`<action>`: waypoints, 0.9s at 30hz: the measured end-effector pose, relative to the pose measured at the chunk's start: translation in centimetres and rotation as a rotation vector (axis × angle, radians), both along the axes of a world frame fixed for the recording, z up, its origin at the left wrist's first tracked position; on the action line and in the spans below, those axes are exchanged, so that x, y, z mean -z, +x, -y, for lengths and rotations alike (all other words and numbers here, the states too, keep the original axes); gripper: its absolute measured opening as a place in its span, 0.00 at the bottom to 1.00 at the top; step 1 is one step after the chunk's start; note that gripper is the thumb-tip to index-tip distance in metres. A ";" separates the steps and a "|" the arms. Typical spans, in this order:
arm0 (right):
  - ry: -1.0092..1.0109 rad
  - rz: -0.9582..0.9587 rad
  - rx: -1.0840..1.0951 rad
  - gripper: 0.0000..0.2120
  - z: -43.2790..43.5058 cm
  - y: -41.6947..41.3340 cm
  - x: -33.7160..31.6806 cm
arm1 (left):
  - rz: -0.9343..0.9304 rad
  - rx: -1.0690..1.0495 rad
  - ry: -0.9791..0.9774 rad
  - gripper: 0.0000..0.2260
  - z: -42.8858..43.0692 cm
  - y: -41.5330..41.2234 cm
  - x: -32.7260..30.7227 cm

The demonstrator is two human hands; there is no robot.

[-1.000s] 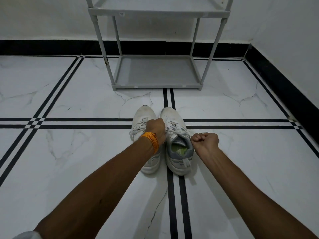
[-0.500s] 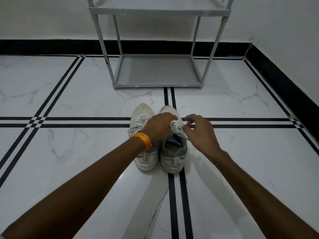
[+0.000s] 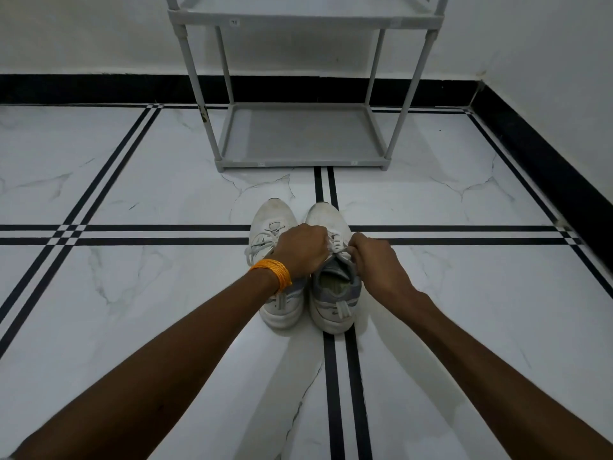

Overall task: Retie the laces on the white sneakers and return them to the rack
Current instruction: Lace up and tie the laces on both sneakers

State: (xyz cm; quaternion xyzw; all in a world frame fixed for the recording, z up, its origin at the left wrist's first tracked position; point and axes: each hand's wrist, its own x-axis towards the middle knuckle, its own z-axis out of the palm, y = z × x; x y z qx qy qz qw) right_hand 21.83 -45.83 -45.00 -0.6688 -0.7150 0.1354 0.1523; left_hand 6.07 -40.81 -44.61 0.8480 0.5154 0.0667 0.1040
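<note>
I see both hands over the R sneaker [image 3: 333, 280]: left hand [image 3: 303, 249] fisted on its laces [image 3: 338, 252], right hand [image 3: 374, 260] pinching a strand, I think. L sneaker [image 3: 272, 234] touching beside it, lace ends loose. Pair on floor [image 3: 132, 293], near rack [image 3: 303, 137] front edge; bare floor w/ room both sides.

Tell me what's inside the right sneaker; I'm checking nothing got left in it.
Inside the right sneaker, only a yellow-green insole and grey lining show. The toe end is hidden beneath the tongue, laces and both hands, left hand and right hand.
</note>
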 end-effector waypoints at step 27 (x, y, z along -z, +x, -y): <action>-0.267 -0.186 0.146 0.29 1.1 1.2 -0.6 | 0.356 -0.189 -0.004 0.33 1.1 -7.3 0.3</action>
